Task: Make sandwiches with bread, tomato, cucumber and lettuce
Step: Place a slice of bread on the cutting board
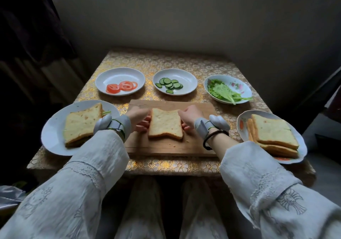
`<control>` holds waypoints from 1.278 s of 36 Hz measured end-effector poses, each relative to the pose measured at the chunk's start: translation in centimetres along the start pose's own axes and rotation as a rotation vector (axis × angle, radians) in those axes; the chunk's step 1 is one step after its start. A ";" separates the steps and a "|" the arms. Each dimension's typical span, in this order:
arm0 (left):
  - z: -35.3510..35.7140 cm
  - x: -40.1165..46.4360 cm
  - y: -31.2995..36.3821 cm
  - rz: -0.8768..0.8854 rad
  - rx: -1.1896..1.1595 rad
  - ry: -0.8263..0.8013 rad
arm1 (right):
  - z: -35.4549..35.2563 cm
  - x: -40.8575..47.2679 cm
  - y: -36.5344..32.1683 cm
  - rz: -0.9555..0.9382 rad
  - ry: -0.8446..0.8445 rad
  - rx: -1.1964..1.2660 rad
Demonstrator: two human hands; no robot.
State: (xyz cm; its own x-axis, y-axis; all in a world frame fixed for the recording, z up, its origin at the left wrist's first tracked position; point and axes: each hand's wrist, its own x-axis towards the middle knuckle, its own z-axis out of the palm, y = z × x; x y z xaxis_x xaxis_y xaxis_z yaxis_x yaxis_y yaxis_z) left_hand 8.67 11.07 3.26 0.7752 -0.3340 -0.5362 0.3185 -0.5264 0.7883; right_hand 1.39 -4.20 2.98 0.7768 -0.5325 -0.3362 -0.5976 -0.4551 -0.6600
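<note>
A slice of bread (165,123) lies flat in the middle of the cutting board (171,146), and everything else is arranged around that board. The left hand (138,118) and the right hand (189,118) sit at the slice's two side edges, fingers curled in against the crust. They seem to be gripping or squaring it, though whether the fingertips reach under it is hidden. The slice is bare on top, so it is probably the base of a new sandwich, held steady and centred so the fillings can land on it.

The fillings sit in a row beyond the board, within easy reach: a plate with tomato slices (121,87) to the far left, a plate with cucumber slices (170,84) straight behind, and a flowered dish of lettuce (226,92) to the far right. Just left of the board, a plate holds a finished sandwich (83,124) with green showing at its edge. Just right of the board, another plate carries a stack of plain bread (273,135), the supply for further sandwiches.

The worktop (166,165) is a small table under a gold, flower-patterned cloth, pushed against a plain pale wall (203,26). Dark curtains hang to the left of the board, and the room is dim.
</note>
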 end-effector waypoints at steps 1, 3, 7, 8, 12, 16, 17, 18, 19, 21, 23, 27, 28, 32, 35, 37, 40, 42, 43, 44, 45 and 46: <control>-0.3 0.0 0.2 0.008 0.066 -0.007 | -0.1 0.2 -0.2 -0.026 0.021 -0.093; -1.1 -0.2 0.8 0.023 0.205 -0.049 | -0.3 0.6 -0.9 -0.080 0.060 -0.275; -2.8 -0.4 2.4 0.009 0.424 -0.188 | -0.2 1.8 -3.0 -0.187 0.088 -0.446; -3.3 -0.3 2.8 0.003 0.468 -0.195 | 0.0 2.1 -3.7 -0.215 0.084 -0.467; -5.8 1.3 3.9 0.010 0.575 -0.142 | 0.9 3.3 -7.1 -0.309 -0.014 -0.534; -8.8 4.0 4.5 0.030 0.616 -0.051 | 2.3 5.2 -10.6 -0.419 -0.098 -0.554; -9.5 4.7 4.6 0.050 0.634 -0.022 | 2.8 5.7 -11.3 -0.442 -0.108 -0.570; -10.2 5.4 4.7 0.076 0.662 0.020 | 3.3 6.3 -11.9 -0.461 -0.109 -0.586; -11.0 6.2 4.9 0.104 0.701 0.076 | 3.9 7.2 -12.6 -0.479 -0.104 -0.600; -12.2 7.7 4.9 0.165 0.794 0.200 | 4.7 8.7 -13.8 -0.517 -0.105 -0.632; -12.9 8.6 4.9 0.192 0.829 0.263 | 5.2 9.6 -14.6 -0.554 -0.103 -0.641; -14.6 11.0 5.4 0.144 0.860 0.291 | 7.0 12.8 -16.6 -0.612 -0.084 -0.678; -15.0 11.6 5.5 0.145 0.877 0.292 | 7.5 13.8 -16.9 -0.624 -0.073 -0.685; -15.8 14.1 5.2 0.144 0.937 0.239 | 9.3 16.6 -17.6 -0.631 -0.060 -0.710; -15.9 15.0 5.1 0.156 0.944 0.213 | 10.2 18.0 -17.9 -0.633 -0.090 -0.757; -16.0 15.6 5.1 0.162 0.949 0.220 | 10.7 18.7 -17.9 -0.628 -0.107 -0.788; -16.0 16.3 5.0 0.171 0.965 0.241 | 11.0 19.2 -17.9 -0.621 -0.104 -0.789; -15.9 16.5 5.1 0.172 0.973 0.245 | 11.0 19.3 -18.0 -0.614 -0.101 -0.782; -15.9 16.6 5.1 0.168 0.976 0.245 | 11.0 19.3 -18.0 -0.608 -0.100 -0.784; -15.9 16.7 5.1 0.164 0.980 0.250 | 11.0 19.3 -18.1 -0.602 -0.100 -0.785; -15.9 16.8 5.1 0.163 0.986 0.255 | 11.0 19.3 -18.2 -0.600 -0.099 -0.779; -15.9 16.9 5.1 0.158 0.991 0.256 | 11.0 19.2 -18.2 -0.596 -0.099 -0.765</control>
State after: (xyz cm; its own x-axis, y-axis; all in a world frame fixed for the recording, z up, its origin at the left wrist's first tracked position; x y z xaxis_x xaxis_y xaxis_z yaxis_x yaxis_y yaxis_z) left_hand 32.09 15.19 3.01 0.8987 -0.3399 -0.2770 -0.2989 -0.9371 0.1803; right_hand 29.42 1.74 1.14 0.9859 -0.0182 -0.1662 -0.0414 -0.9897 -0.1371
